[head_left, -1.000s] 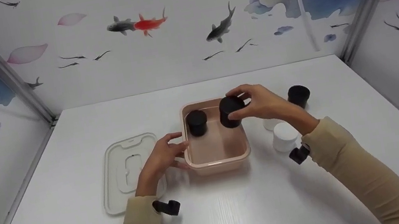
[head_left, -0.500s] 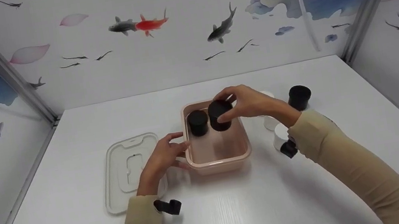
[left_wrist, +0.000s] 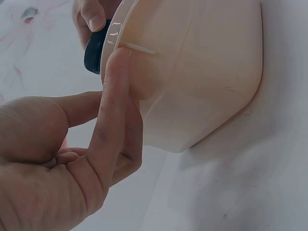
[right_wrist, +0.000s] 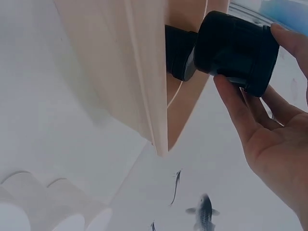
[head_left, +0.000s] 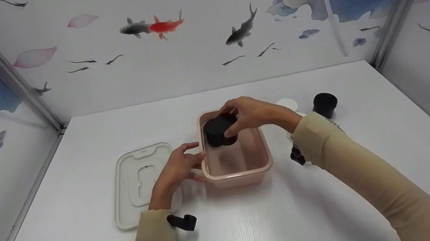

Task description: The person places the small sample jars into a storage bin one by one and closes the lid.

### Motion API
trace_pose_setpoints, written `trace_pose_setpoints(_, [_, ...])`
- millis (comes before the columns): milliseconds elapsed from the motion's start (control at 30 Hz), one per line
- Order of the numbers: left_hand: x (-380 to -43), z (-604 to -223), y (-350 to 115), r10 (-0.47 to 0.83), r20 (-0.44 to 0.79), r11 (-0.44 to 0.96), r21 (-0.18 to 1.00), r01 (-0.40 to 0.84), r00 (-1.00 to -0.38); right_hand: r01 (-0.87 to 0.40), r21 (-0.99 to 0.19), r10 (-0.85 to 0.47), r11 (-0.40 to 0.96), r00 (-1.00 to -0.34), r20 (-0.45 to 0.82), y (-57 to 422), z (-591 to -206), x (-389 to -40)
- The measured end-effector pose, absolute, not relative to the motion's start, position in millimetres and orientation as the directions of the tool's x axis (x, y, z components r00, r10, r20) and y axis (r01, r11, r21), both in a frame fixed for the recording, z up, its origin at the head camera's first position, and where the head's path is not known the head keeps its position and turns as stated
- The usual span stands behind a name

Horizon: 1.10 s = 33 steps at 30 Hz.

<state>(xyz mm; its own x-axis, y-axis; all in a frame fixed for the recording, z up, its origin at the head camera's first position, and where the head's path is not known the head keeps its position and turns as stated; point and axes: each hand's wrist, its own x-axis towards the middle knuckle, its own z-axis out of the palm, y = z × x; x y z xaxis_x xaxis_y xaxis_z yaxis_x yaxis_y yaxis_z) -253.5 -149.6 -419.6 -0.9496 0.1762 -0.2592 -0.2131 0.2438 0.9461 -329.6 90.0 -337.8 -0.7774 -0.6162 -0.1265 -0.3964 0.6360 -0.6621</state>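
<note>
In the head view my left hand (head_left: 175, 172) holds the near-left side of a pink plastic box (head_left: 239, 180), its thumb at the rim and other fingers against the outer wall. My right hand (head_left: 250, 112) grips a black jar (head_left: 232, 135) over the box; in the right wrist view, thumb and fingers hold that jar (right_wrist: 233, 50) around one end. Beside it, a second black jar (head_left: 213, 133) stands inside the box; the two overlap in the head view. Part of this second jar (right_wrist: 178, 50) shows past the box wall in the right wrist view.
A pale lid (head_left: 122, 187) lies flat left of the box, partly under the left forearm. To the right stand a third black jar (head_left: 325, 105) and a white jar (head_left: 286, 105), with more white ones partly hidden by the right arm. Patterned panels (head_left: 172, 67) enclose the table.
My right hand has carried the black jar leftward over the box, bringing it up beside the one standing inside. My left hand has stayed at the box's side.
</note>
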Motion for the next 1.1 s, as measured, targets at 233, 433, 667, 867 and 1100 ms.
trace_pose_setpoints(233, [-254, -420, -150, 0.187, -0.265, 0.222, 0.949, -0.222, -0.946, -0.408, -0.61, -0.621, 0.679, -0.762, -0.181, 75, -342, -333])
trace_pose_setpoints(433, [-254, -419, -150, 0.176, -0.268, 0.229, 0.947, -0.225, -0.947, -0.438, -0.574, -0.629, 0.692, -0.755, -0.183, 67, -346, -338])
trace_pose_setpoints(667, [-255, -419, -150, 0.175, -0.265, 0.22, 0.949, -0.225, -0.948, -0.481, -0.523, -0.647, 0.704, -0.739, -0.191, 60, -353, -337])
trace_pose_setpoints(867, [-255, -418, -149, 0.194, -0.257, 0.193, 0.956, -0.22, -0.947, -0.528, -0.492, -0.674, 0.693, -0.717, -0.18, 56, -361, -336])
trace_pose_setpoints(1100, [-254, -418, -151, 0.185, -0.26, 0.225, 0.95, -0.217, -0.948, -0.523, -0.478, -0.664, 0.706, -0.723, -0.189, 54, -368, -334])
